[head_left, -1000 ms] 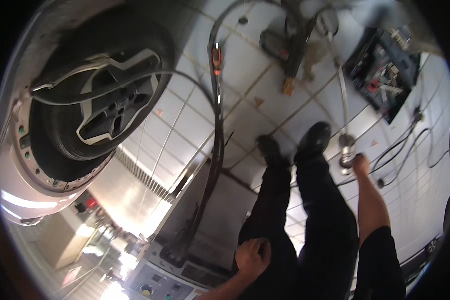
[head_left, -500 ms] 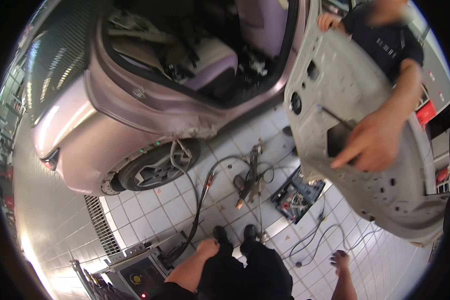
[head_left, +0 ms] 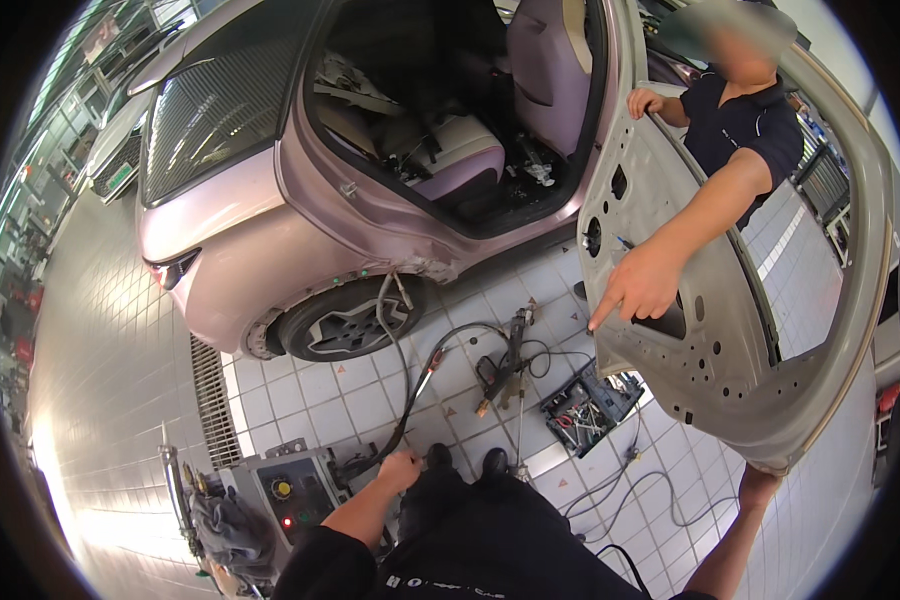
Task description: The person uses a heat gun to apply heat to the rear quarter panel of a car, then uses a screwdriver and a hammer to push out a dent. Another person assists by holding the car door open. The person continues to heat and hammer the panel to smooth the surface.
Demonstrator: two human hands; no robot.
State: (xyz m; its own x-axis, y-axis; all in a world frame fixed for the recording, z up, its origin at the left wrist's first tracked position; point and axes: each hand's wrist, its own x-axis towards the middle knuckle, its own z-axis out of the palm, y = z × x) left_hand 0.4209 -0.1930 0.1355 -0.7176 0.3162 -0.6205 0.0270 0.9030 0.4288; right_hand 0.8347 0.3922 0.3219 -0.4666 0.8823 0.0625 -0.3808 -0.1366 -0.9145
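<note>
A bare grey car door (head_left: 705, 330) stands tilted at the right, with its window frame toward the far right. My right hand (head_left: 760, 487) is at the door's lower edge, gripping it; its fingertips are hidden by the edge. My left hand (head_left: 400, 470) hangs by my left leg with its fingers curled in, and nothing shows in it. Behind the door stands a co-worker (head_left: 745, 130). One of their hands (head_left: 647, 102) rests on the door's upper edge; their other hand (head_left: 638, 285) points a finger across the door's inner panel.
A pink car (head_left: 230, 240) with an open door frame and damaged sill stands ahead. On the tiled floor lie a cabled welding gun (head_left: 510, 360), a tool case (head_left: 592, 405) and loose cables (head_left: 660, 495). A machine with a dial (head_left: 300, 490) stands at my left.
My right hand has risen from beside my leg to the door's lower edge. The co-worker's pointing hand has moved left. My view has shifted, showing more of the door and window frame.
</note>
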